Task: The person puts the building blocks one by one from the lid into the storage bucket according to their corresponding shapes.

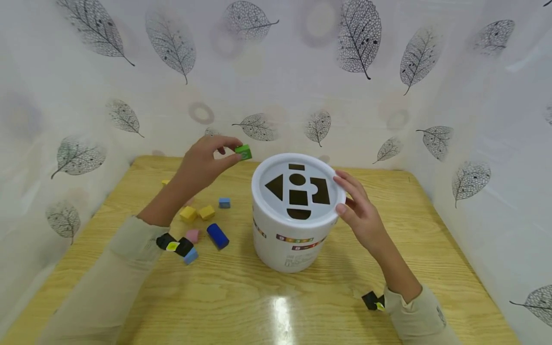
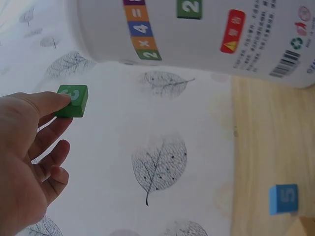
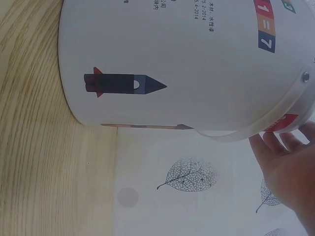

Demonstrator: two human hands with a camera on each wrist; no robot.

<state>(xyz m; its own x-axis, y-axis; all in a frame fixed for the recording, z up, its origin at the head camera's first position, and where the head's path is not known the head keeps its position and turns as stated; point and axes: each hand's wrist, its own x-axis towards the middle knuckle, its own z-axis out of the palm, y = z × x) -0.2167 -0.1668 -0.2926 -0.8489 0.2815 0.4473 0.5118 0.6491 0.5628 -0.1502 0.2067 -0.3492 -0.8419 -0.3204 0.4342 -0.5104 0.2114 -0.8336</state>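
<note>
My left hand (image 1: 202,160) pinches a small green block (image 1: 244,152) between thumb and fingertips, just left of the white bucket's rim. In the left wrist view a pale numeral shows on the green block (image 2: 73,101), and the other fingers lie loosely bent below it. The white bucket (image 1: 276,249) stands upright, its lid (image 1: 269,203) cut with several shaped holes: a triangle, a circle, a square and others. My right hand (image 1: 360,215) holds the lid's right rim, thumb at the front and fingers curved along the edge. From the right wrist, the fingers (image 3: 275,145) meet the rim beside a translucent handle (image 3: 241,132).
Left of the bucket on the wooden table (image 1: 241,306) lie yellow blocks (image 1: 206,212), a dark blue half-round block (image 1: 217,236), a pink block (image 1: 192,235) and light blue blocks (image 1: 224,202). A leaf-patterned curtain (image 1: 280,86) encloses the table's back and sides.
</note>
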